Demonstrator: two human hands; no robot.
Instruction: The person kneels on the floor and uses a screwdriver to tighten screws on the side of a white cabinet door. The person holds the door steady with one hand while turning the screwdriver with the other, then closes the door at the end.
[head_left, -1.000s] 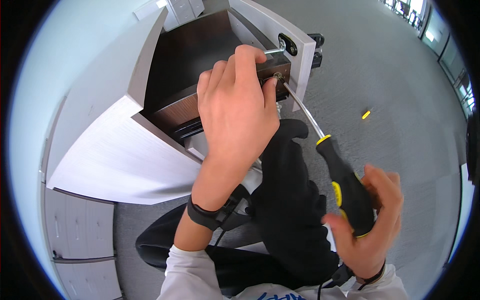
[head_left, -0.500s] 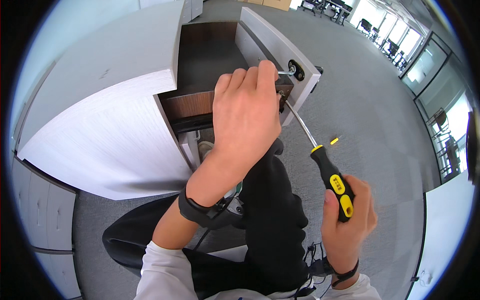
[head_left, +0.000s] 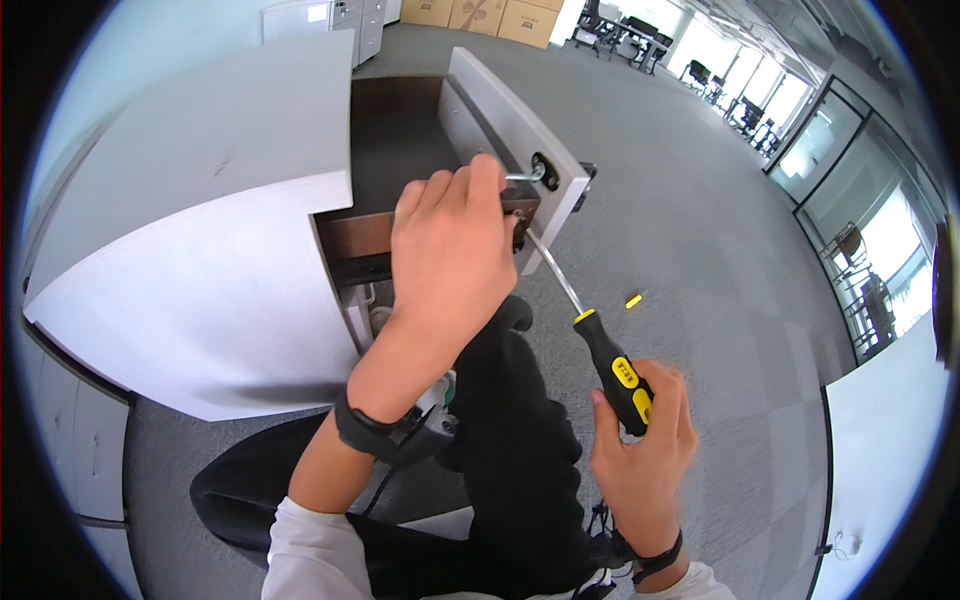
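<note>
An open drawer (head_left: pixel 365 237) with brown sides and a light grey front panel (head_left: pixel 505 105) juts from a pale desk (head_left: pixel 270 260). My left hand (head_left: pixel 450 250) closes over the top edge of the drawer's near side wall, beside the front panel; its fingertips are largely hidden. Wrapped in my right hand (head_left: pixel 648 435) is a black and yellow screwdriver (head_left: pixel 607 365). Its shaft slants up to a small metal fitting (head_left: pixel 519 215) at the drawer's corner, where the tip is hard to make out. A black lock plate (head_left: pixel 545 170) with a metal rod sits on the panel's inner face.
A small yellow piece (head_left: pixel 634 301) lies on the grey carpet (head_left: pixel 730 330) to the right. My bent black-trousered leg (head_left: pixel 510 430) is under the drawer. Cardboard boxes (head_left: pixel 475 15) and grey cabinets (head_left: pixel 370 30) stand far off; a glass partition (head_left: pixel 865 190) is at the right.
The whole view has shifted, so the desk, drawer and hands appear farther left and somewhat lower. Both hands keep their holds, and the screwdriver still points at the same corner.
</note>
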